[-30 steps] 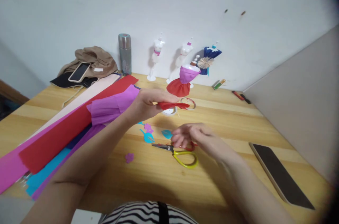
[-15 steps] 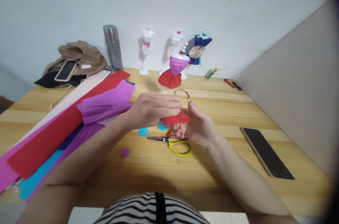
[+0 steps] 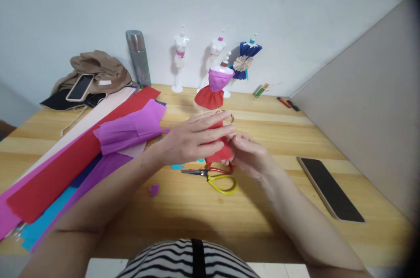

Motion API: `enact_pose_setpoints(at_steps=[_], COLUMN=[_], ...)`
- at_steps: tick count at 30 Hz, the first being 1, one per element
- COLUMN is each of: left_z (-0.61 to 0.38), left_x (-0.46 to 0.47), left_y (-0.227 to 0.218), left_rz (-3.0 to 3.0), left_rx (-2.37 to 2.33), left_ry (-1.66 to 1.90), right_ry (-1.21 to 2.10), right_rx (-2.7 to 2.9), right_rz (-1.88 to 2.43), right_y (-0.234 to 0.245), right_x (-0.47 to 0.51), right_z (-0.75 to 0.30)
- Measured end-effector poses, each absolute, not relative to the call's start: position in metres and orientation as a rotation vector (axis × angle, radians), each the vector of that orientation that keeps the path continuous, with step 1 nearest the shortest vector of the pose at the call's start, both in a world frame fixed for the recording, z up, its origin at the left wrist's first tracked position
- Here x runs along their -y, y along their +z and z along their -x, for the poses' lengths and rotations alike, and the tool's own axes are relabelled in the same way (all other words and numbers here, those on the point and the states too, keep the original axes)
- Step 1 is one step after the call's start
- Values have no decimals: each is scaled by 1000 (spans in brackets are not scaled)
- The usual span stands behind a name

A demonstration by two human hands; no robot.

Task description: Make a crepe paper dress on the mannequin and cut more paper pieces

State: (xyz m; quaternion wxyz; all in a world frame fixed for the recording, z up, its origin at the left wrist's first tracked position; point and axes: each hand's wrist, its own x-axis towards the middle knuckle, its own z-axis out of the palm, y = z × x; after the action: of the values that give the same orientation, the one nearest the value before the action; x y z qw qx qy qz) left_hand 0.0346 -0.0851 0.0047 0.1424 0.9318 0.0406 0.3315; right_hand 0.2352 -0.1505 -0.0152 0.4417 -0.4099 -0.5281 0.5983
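Note:
Above the table, a small piece of red crepe paper point(image 3: 219, 152) is held between my two hands. My left hand point(image 3: 190, 140) lies across it with long fingers on top, gripping it; the thumb is hidden underneath. From the right, my right hand point(image 3: 247, 153) pinches the paper's edge, its fingertips partly behind the sheet. Below the hands lie scissors point(image 3: 208, 175) with one yellow and one red handle, blades pointing left. Blue paper scraps point(image 3: 178, 167) sit beside the blades. Behind my fingers, a ring-shaped roll point(image 3: 232, 117) is mostly covered.
Rolled crepe paper sheets point(image 3: 59, 168) fill the left side. Several small dress-form stands point(image 3: 177, 72) are at the back, one wearing a purple top and red skirt point(image 3: 209, 97). A flask point(image 3: 139, 59) stands back left. A phone point(image 3: 330, 188) lies right; a purple scrap point(image 3: 153, 190) lies in front.
The red paper has turned from nearly flat to more upright, showing more of its face. My left fingers have spread over it, and my right thumb has come down onto its edge.

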Motion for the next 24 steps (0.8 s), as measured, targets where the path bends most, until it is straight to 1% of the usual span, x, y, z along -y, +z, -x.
enact_pose_setpoints(at_steps=[3, 9, 14, 15, 17, 19, 21, 22, 23, 24], left_z=[-36, -38, -36, -35, -34, -34, -37, -39, -42, -45], left_x=[84, 83, 73, 71, 67, 68, 74, 77, 81, 84], left_y=[3, 0, -12, -16, -24, -29, -30, -31, -30, -30], left_rz=[-2691, -2650, -2762, -2788, -2787, -2659, -2373, -2170, -1949, -1744], left_rx=[-48, -7, -178, -173, -90, -90, -312, -460, -596, -678], left_ry=[1031, 1126, 1011, 1040, 1234, 1490, 1638, 1640, 1560, 1398], right_ry=[1602, 1547, 1390, 1338, 1223, 1116, 1038, 1009, 986, 968], right_rx=[1161, 1035, 1044, 1057, 1078, 1093, 1132, 1162, 1193, 1223], right_rz=[1017, 1049, 1041, 1044, 1055, 1070, 1101, 1118, 1133, 1143], right_y=[-16, -24, -28, -28, -28, -27, -26, -26, -25, -26], right_x=[150, 148, 147, 147, 147, 147, 146, 146, 147, 147], right_z=[-232, -227, -225, -225, -225, -226, -227, -227, -227, -228])
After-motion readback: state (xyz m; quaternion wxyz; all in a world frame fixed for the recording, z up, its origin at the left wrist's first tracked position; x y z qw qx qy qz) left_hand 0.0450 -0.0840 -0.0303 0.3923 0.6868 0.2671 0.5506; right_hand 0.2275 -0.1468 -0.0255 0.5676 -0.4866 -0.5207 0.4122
